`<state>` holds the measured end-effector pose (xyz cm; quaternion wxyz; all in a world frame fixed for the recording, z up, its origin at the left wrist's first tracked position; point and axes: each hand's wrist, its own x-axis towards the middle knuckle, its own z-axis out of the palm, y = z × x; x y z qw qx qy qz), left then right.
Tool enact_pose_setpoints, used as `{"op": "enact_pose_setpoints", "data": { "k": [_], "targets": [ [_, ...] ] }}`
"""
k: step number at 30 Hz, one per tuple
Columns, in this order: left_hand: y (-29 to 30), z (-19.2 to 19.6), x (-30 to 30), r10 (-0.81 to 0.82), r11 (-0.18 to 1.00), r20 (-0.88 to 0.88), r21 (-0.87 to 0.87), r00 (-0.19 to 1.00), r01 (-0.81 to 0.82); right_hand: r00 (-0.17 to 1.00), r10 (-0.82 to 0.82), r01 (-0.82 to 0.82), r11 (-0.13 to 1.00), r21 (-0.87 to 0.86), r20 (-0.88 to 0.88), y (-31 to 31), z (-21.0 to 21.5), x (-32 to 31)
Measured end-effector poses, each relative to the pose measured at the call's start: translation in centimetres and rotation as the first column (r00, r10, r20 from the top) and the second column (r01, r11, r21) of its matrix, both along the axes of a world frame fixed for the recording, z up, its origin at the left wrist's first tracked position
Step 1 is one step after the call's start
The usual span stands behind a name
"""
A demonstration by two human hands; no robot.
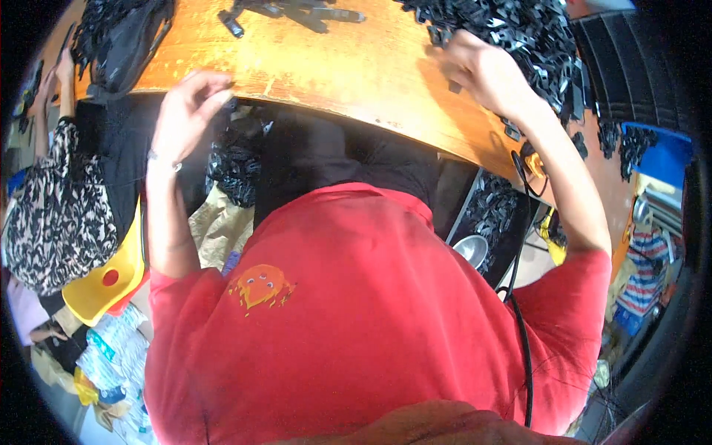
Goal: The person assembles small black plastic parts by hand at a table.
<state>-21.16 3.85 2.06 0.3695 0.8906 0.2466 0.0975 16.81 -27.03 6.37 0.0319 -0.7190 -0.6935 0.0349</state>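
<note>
My right hand [486, 74] is over the table, at the near left edge of a large heap of small black plastic clip-like pieces [519, 33]. Its fingers are bent inward and blurred. A dark bit shows under the fingertips, too smeared to name. At the table's front edge is my left hand [191, 111], its fingers curled and the thumb apart from them, with nothing seen between. Several more black pieces [297, 11] lie at the table's far side, between the two hands.
The orange-brown wooden table [334, 67] curves before me. A black bag-like bundle [126, 44] lies far left, by another person's hands [59, 74]. A black ribbed tray [627, 67] and blue bin [667, 159] stand right. A black cable [525, 334] hangs beside my right arm.
</note>
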Motion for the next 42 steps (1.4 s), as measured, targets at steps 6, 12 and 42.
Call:
{"op": "enact_pose_setpoints", "data": {
  "k": [6, 12, 42],
  "targets": [
    [-2.6, -2.4, 9.7, -0.15, 0.898, 0.271, 0.439, 0.951, 0.017, 1.0, -0.021, 0.019, 0.993, -0.112, -0.018, -2.3, -1.7, -0.5],
    [-2.2, -4.3, 14.8, -0.105, 0.836, 0.217, 0.548, 0.97, -0.032, 0.999, -0.025, 0.026, 0.999, 0.034, -0.032, 2.0, -3.6, -1.8],
    [-5.1, -6.0, 10.2, -0.121, 0.949, 0.426, 0.313, 0.897, -0.02, 0.96, 0.148, -0.034, 0.904, 0.426, -0.238, 12.1, -8.1, -9.1]
  ]
}}
